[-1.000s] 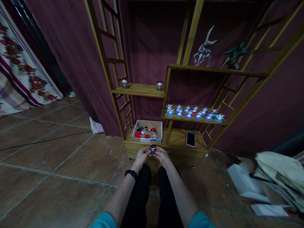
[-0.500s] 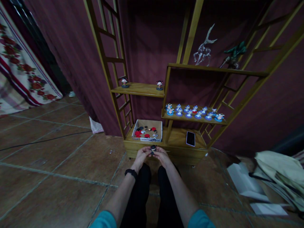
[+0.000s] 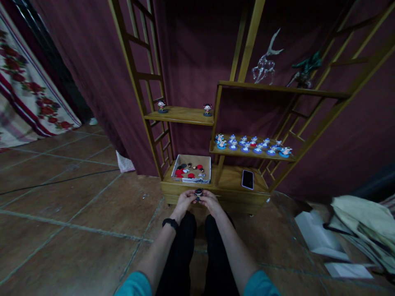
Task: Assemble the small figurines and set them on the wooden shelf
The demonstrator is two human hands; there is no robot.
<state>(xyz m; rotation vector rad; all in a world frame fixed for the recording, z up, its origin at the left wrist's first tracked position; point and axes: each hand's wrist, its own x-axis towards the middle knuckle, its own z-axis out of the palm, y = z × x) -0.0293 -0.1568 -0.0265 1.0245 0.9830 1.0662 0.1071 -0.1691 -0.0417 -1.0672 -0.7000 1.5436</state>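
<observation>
A small black-haired figurine (image 3: pixel 198 192) with a dark base is held between my two hands, just in front of the shelf unit's lower edge. My left hand (image 3: pixel 186 200) grips it from the left with closed fingers. From the right, my right hand (image 3: pixel 210 200) closes on the same figurine near its base. Beyond the hands, a shallow cardboard box (image 3: pixel 210 169) holds red discs, dark discs and several small figurine parts. Two similar figurines stand on the shelf above: one at the left end (image 3: pixel 161 106), the other at the right end (image 3: pixel 207 109).
Several blue and white figurines (image 3: pixel 245 146) stand in rows on the middle right shelf (image 3: pixel 253 154). A phone (image 3: pixel 247 179) lies on the bottom board. A glass deer (image 3: pixel 264 65) and a dark green statue (image 3: pixel 305 70) occupy the upper shelf. White boxes (image 3: pixel 321 234) and a pale bag (image 3: pixel 364 218) rest at right.
Almost nothing differs. Both hands keep hold of the figurine in the same place, and the camera view shifts very slightly.
</observation>
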